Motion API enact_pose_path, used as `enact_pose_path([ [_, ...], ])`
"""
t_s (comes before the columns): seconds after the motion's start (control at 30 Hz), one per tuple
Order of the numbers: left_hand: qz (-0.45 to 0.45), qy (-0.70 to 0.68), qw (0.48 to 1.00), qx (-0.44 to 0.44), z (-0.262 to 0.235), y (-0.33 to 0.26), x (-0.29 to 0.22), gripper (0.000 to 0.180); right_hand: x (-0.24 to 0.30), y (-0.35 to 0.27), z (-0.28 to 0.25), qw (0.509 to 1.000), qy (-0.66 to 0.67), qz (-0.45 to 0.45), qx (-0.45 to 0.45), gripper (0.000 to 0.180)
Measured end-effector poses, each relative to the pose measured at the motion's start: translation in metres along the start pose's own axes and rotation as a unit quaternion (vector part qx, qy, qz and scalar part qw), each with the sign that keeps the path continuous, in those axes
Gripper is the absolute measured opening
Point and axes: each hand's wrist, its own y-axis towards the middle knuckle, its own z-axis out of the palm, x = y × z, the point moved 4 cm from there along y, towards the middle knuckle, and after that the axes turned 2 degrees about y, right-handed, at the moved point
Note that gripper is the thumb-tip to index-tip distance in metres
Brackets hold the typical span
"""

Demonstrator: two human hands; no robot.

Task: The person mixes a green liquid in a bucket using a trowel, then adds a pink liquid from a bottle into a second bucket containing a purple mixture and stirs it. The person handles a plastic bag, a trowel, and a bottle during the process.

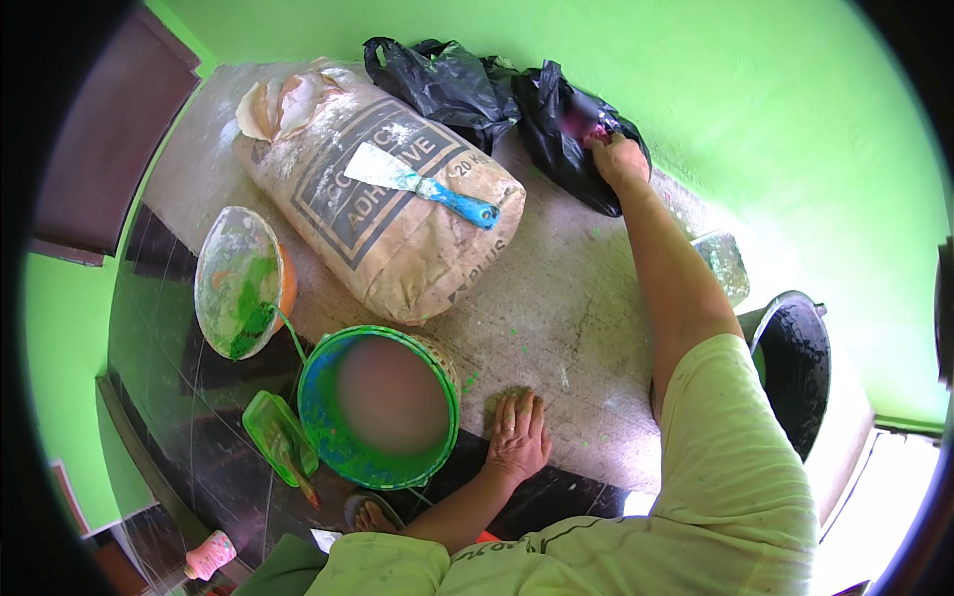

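Ok, biggest first: the rough grey concrete floor, with the left hand resting palm-down on it, empty, fingers a little apart. The fat brown paper sack lay ahead and left of that hand, already torn at the top, white powder all over it. Then the round bucket with a green rim and blue-green smeared walls, just left of the left hand, cloudy liquid already in it. The crumpled black plastic bag was right where the right hand was, fingers in its mouth. The metal scraper with a blue handle lay on the sack, left of the right hand, not in use. Smallest, the bright pink stuff at the right fingertips; they were bunched close, but I couldn't tell if they'd gripped it. My read: that reach was only partway, with the pink stuff not yet clear of the bag
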Motion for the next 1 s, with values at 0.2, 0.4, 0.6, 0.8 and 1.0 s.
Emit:
enact_pose_path([
  [0.2,-0.001,-0.004,1.0,0.001,0.002,-0.001,0.0,0.064,0.004,-0.018,0.003,0.997,-0.051,-0.061,-0.011,0.048],
  [0.4,-0.003,0.004,1.0,0.0,0.003,-0.001,0.0,0.064,-0.004,-0.022,0.01,0.992,-0.01,-0.078,-0.099,0.035],
  [0.6,-0.007,0.006,1.0,-0.004,0.004,-0.004,0.001,0.064,-0.003,-0.017,0.007,0.981,0.13,-0.069,-0.129,0.028],
  [0.8,-0.003,-0.006,1.0,-0.001,0.007,-0.001,-0.002,0.065,-0.015,0.004,-0.022,0.936,0.297,-0.095,-0.166,0.013],
  [1.0,-0.007,0.007,1.0,-0.007,0.006,-0.006,0.002,0.064,-0.013,-0.044,-0.059,0.897,0.378,-0.011,-0.229,0.023],
])
